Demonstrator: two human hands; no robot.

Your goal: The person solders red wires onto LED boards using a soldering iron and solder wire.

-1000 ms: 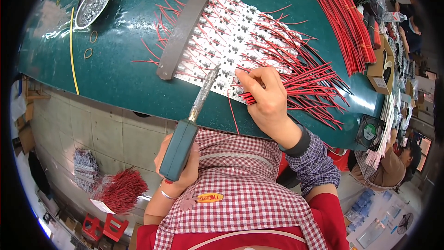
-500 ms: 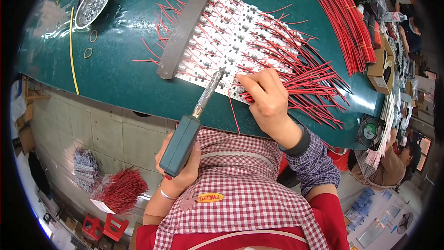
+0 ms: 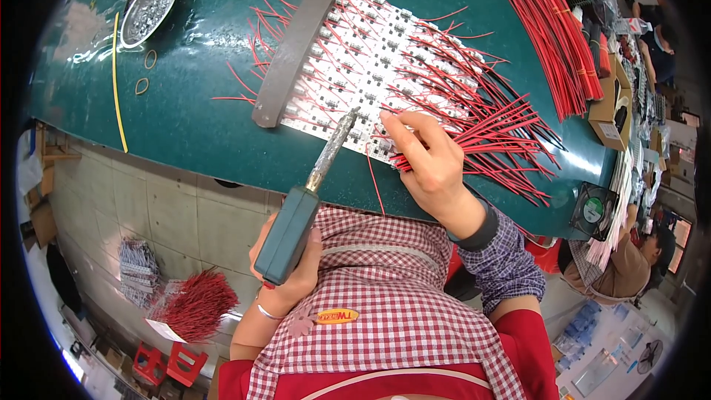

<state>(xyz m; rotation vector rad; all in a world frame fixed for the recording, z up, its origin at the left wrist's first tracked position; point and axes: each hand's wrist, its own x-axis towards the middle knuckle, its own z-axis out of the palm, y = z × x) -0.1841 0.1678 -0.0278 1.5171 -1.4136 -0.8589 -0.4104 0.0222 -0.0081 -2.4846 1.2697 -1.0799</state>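
Note:
My left hand [image 3: 302,267] is closed round the dark green handle of a soldering iron [image 3: 287,233]. The iron's silver shaft slants up and away, its tip at the near part of a white circuit board panel [image 3: 337,124] with rows of small black parts. My right hand [image 3: 433,167] is curled round a bundle of red and black wires [image 3: 498,127] that fan out to the right. Its thumb and index finger reach over the board close to the iron's tip; whether a single wire is pinched there is too small to tell. Many red wires stand off both sides of the panel.
A dark grey bar [image 3: 298,52] lies across the panel's left end. To its left are a silver dish [image 3: 149,11], a yellow strip [image 3: 118,81] and rubber bands. Stacked red wires [image 3: 552,44] and a small fan [image 3: 593,210] sit at right. Another person [image 3: 626,263] is at the far right.
My right hand has shifted slightly, its index fingertip a little higher over the board. The soldering iron's handle has moved down slightly, while its tip stays at nearly the same spot.

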